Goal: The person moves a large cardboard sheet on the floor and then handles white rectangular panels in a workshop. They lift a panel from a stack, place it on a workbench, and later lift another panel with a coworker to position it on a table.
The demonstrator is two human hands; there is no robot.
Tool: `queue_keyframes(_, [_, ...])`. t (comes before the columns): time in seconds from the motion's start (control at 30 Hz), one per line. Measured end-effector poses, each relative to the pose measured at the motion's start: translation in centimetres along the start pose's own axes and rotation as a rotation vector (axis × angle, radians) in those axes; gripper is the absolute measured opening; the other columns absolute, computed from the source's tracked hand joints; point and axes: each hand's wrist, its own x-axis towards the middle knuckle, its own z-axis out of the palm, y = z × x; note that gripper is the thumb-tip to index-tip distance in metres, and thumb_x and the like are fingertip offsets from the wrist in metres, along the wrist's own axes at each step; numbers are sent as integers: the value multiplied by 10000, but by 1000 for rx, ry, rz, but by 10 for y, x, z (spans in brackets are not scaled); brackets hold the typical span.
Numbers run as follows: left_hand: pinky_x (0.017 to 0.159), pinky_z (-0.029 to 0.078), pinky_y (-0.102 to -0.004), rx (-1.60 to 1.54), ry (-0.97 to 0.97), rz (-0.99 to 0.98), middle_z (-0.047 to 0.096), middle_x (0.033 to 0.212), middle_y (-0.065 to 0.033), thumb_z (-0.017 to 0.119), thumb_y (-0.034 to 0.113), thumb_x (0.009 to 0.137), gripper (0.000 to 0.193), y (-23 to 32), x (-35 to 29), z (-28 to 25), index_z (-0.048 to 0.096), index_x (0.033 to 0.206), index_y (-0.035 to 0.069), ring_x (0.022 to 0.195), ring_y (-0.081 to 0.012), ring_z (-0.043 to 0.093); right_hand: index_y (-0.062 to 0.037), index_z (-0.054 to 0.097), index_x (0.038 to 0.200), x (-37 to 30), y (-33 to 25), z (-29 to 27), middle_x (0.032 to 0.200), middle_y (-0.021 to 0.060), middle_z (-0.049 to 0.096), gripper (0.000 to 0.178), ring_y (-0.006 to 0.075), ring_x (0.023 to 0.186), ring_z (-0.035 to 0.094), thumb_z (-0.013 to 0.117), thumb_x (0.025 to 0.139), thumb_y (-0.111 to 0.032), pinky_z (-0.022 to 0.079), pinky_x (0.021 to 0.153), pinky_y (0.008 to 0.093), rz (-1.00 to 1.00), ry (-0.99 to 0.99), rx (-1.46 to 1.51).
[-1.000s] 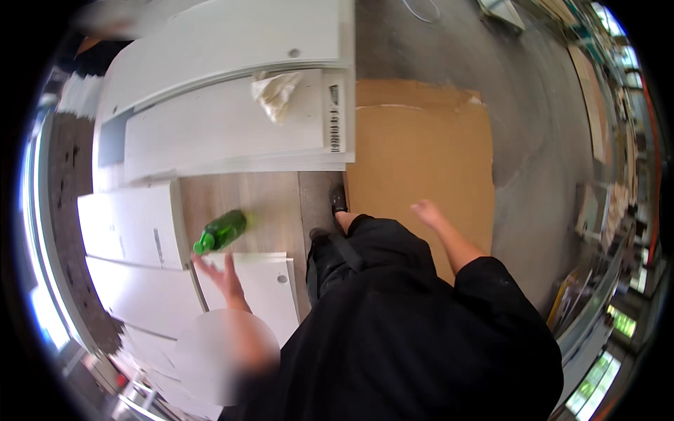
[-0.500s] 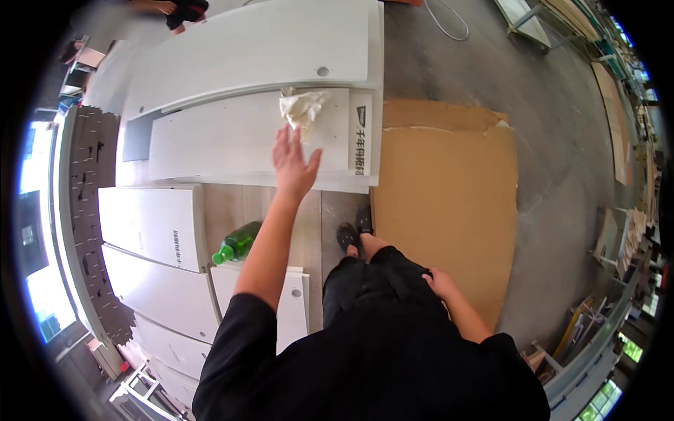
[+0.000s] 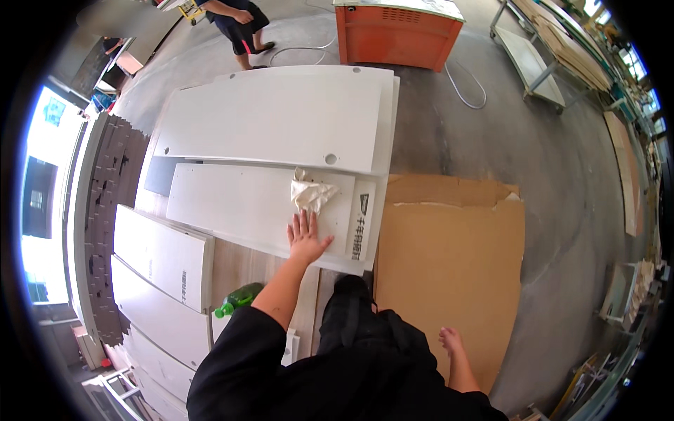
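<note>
My left hand lies with spread fingers on a long white board, its fingertips just at the edge of a crumpled cream cloth. The cloth rests loosely on the board, not gripped. A larger white panel with round holes lies along the far side of that board. My right hand hangs at my right side above the cardboard sheet, with loosely bent fingers partly apart and nothing visible in them.
Left of my arm lies a green bottle, near stacked white panels. An orange cabinet stands at the back, with a grey hose on the floor beside it. Another person stands beyond the panels. A cart is far right.
The view has shifted so that more of the far floor, the orange cabinet and the other person show. My right hand has come away from my shorts. My left hand remains near the cloth.
</note>
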Motion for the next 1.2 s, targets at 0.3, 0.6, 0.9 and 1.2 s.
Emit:
queue_keyframes(0.3, [1185,50,-507,-108,200,-32,187,1604,-97,497,623,862,832,1,-9,6,280,1524,169,1488,-318,108,-1,560,1235,61,-466,157,1159,201,633,426,318,1089,621,618,923,-286,495,923,387,-1105,-174,-554])
queue_keyframes(0.6, [1166,140,-509,-151,437,-73,343,1539,-88,591,584,802,738,-10,9,21,491,1412,181,1446,-313,250,-84,409,1420,57,-756,378,1496,155,365,626,331,1351,378,600,889,-354,286,1114,469,-1865,89,-1235])
queue_keyframes(0.9, [1150,146,-536,-114,400,-62,416,1488,-94,606,561,789,719,-17,26,18,537,1362,132,1414,-342,305,-91,466,1395,89,-768,403,1498,124,393,599,314,1387,346,587,868,-348,233,1139,459,-1844,42,-1188])
queue_keyframes(1.2, [1165,58,-576,-37,26,-153,354,1511,-164,588,571,798,769,18,33,14,490,1398,100,1454,-382,171,-106,626,1195,119,-794,368,1284,114,593,417,328,1253,465,648,811,-268,308,1074,462,-1729,-460,-754])
